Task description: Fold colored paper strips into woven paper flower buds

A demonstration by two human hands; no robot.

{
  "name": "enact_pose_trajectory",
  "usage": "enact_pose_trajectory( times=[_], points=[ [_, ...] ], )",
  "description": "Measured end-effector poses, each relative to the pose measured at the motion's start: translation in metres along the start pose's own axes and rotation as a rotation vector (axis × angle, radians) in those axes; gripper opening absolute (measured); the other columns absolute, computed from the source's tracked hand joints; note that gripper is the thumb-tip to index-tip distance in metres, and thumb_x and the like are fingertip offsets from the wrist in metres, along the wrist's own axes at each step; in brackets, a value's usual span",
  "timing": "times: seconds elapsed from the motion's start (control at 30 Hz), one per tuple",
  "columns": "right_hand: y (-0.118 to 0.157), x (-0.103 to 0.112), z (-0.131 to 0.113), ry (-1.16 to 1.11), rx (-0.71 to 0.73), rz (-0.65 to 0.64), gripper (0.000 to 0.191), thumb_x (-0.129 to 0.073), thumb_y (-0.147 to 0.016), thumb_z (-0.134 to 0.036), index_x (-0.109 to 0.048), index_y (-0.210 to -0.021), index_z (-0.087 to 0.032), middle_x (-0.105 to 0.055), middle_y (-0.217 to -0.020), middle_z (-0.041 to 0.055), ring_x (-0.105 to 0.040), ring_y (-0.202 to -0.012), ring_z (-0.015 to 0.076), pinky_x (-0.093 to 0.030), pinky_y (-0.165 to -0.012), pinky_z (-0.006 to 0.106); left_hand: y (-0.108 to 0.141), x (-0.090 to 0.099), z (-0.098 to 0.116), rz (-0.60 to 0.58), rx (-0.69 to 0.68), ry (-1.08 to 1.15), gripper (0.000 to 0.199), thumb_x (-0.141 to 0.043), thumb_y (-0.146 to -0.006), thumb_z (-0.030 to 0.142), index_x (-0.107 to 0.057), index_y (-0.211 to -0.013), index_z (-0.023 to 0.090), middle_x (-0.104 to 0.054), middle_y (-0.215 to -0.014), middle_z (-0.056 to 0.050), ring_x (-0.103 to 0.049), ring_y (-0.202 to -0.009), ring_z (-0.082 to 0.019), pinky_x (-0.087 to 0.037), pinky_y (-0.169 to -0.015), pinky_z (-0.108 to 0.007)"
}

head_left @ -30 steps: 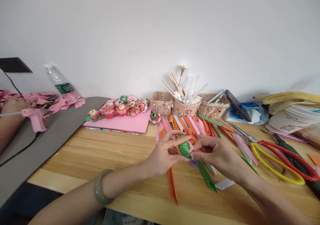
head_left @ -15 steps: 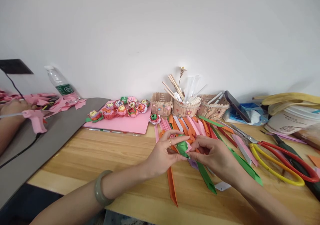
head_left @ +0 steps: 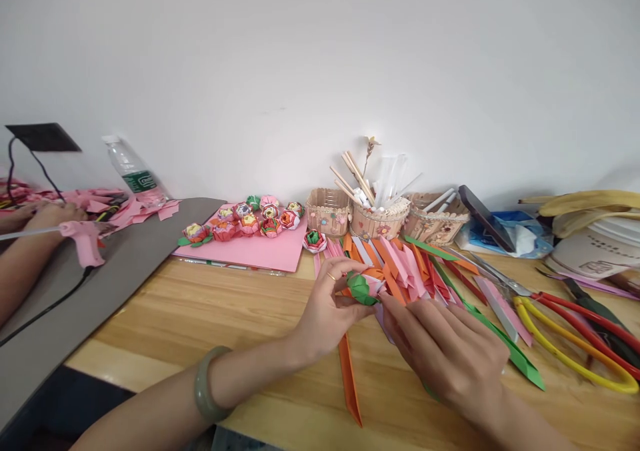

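A small folded paper flower point(head_left: 363, 288), green on its left side and pink on its right, is held above the table. My left hand point(head_left: 334, 304) grips it between thumb and fingers; a ring and a jade-coloured bangle show on that arm. My right hand point(head_left: 447, 347) has its thumb and forefinger pinched at the flower's pink edge, its back turned up and its other fingers curled. Just behind the hands spreads a heap of folded paper strips point(head_left: 400, 267) in orange, pink, white and red. An orange strip point(head_left: 350, 381) lies below my left hand.
Finished paper flowers point(head_left: 249, 224) sit on pink sheets point(head_left: 280, 254). Three small baskets point(head_left: 327, 212) line the wall. At right are scissors point(head_left: 575, 334), a phone point(head_left: 485, 217) and a tub point(head_left: 595, 251). Another person's hands point(head_left: 55, 217) are near a pink glue gun point(head_left: 84, 243).
My right hand has rolled over so its back faces up, with its fingertips still at the flower's pink edge. The flower has tilted slightly. The whole view has shifted a little.
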State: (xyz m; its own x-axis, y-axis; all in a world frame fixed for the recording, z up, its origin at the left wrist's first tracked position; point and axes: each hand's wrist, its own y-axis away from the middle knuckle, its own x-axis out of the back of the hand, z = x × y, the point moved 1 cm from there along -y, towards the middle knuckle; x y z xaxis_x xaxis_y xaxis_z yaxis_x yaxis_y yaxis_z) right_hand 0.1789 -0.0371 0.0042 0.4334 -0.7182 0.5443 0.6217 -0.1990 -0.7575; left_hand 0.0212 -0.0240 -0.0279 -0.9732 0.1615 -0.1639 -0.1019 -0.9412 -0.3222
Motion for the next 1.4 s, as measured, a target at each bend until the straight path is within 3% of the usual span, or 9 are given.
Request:
enact_pose_trajectory(
  times=[0.2, 0.27, 0.43, 0.63, 0.8, 0.93, 1.17, 1.3, 1.4],
  points=[
    [0.001, 0.000, 0.003, -0.072, 0.137, 0.023, 0.015, -0.064, -0.073, -0.009, -0.065, -0.088, -0.011, -0.053, -0.050, -0.0017, -0.043, -0.047, 0.0109, -0.027, -0.044, 0.028, -0.001, -0.001, 0.003, 0.016, 0.074, 0.062, 0.042, -0.072, -0.062, 0.022, -0.050, -0.098, 0.022, -0.044, -0.110, -0.004, -0.054, -0.094, -0.016, -0.049, -0.076, -0.027],
    [0.002, -0.002, 0.005, -0.184, 0.099, 0.014, 0.017, -0.061, -0.075, -0.009, -0.063, -0.093, -0.011, -0.052, -0.052, -0.0019, -0.042, -0.047, 0.0102, -0.029, -0.044, 0.027, -0.002, -0.001, 0.003, 0.025, 0.091, 0.092, 0.043, -0.073, -0.062, 0.022, -0.049, -0.097, 0.022, -0.048, -0.107, -0.004, -0.055, -0.093, -0.015, -0.048, -0.077, -0.027],
    [0.004, -0.010, 0.012, -0.379, -0.240, 0.004, 0.028, -0.055, -0.080, -0.008, -0.057, -0.107, -0.013, -0.052, -0.065, 0.0023, -0.046, -0.052, 0.0100, -0.036, -0.046, 0.023, -0.002, 0.000, 0.001, 0.001, 0.080, 0.125, 0.044, -0.074, -0.060, 0.020, -0.049, -0.096, 0.022, -0.051, -0.103, -0.002, -0.055, -0.092, -0.015, -0.045, -0.080, -0.027],
    [0.006, -0.010, 0.012, -0.414, -0.105, -0.061, 0.035, -0.053, -0.080, -0.008, -0.055, -0.114, -0.014, -0.050, -0.061, 0.0005, -0.046, -0.052, 0.0117, -0.035, -0.045, 0.024, -0.001, 0.001, -0.001, 0.001, 0.067, 0.120, 0.044, -0.074, -0.060, 0.020, -0.050, -0.097, 0.022, -0.052, -0.100, -0.001, -0.055, -0.090, -0.015, -0.045, -0.078, -0.026],
    [-0.004, -0.002, 0.013, -0.714, -0.493, -0.036, 0.023, -0.052, -0.081, -0.010, -0.063, -0.098, -0.021, -0.054, -0.065, 0.0004, -0.049, -0.053, 0.0102, -0.038, -0.044, 0.021, 0.001, 0.001, 0.002, -0.015, 0.058, 0.061, 0.044, -0.073, -0.062, 0.020, -0.050, -0.100, 0.024, -0.045, -0.110, -0.003, -0.055, -0.093, -0.015, -0.047, -0.078, -0.027],
    [-0.012, -0.004, 0.013, -0.943, -0.758, -0.249, 0.015, -0.052, -0.083, -0.025, -0.066, -0.079, -0.020, -0.058, -0.063, 0.0016, -0.052, -0.055, 0.0126, -0.040, -0.044, 0.023, 0.004, 0.002, 0.005, -0.009, 0.019, -0.139, 0.050, -0.068, -0.067, 0.019, -0.046, -0.111, 0.029, -0.039, -0.119, -0.004, -0.051, -0.102, -0.018, -0.049, -0.077, -0.026],
    [-0.013, -0.011, 0.011, -1.103, -0.916, -0.385, 0.020, -0.054, -0.081, -0.034, -0.063, -0.074, -0.018, -0.057, -0.064, 0.0012, -0.050, -0.053, 0.0119, -0.038, -0.044, 0.023, 0.005, 0.005, 0.005, -0.041, -0.140, -0.405, 0.042, -0.062, -0.071, 0.014, -0.054, -0.109, 0.030, -0.043, -0.117, -0.007, -0.044, -0.112, -0.022, -0.046, -0.087, -0.034],
    [-0.012, -0.010, 0.012, -1.068, -0.904, -0.358, 0.022, -0.054, -0.081, -0.034, -0.062, -0.070, -0.017, -0.054, -0.060, 0.0000, -0.048, -0.051, 0.0111, -0.038, -0.044, 0.023, 0.003, 0.004, 0.002, -0.124, 0.020, -0.177, 0.064, -0.071, -0.064, 0.020, -0.045, -0.122, 0.032, -0.038, -0.129, -0.007, -0.043, -0.117, -0.024, -0.044, -0.091, -0.036],
    [-0.011, -0.010, 0.014, -1.057, -0.890, -0.362, 0.022, -0.054, -0.081, -0.034, -0.061, -0.068, -0.018, -0.054, -0.060, 0.0001, -0.048, -0.054, 0.0117, -0.039, -0.048, 0.023, 0.000, 0.002, -0.001, -0.231, 0.264, 0.141, 0.081, -0.074, -0.059, 0.030, -0.036, -0.130, 0.027, -0.051, -0.120, -0.010, -0.052, -0.107, -0.023, -0.041, -0.093, -0.039]
  ],
)
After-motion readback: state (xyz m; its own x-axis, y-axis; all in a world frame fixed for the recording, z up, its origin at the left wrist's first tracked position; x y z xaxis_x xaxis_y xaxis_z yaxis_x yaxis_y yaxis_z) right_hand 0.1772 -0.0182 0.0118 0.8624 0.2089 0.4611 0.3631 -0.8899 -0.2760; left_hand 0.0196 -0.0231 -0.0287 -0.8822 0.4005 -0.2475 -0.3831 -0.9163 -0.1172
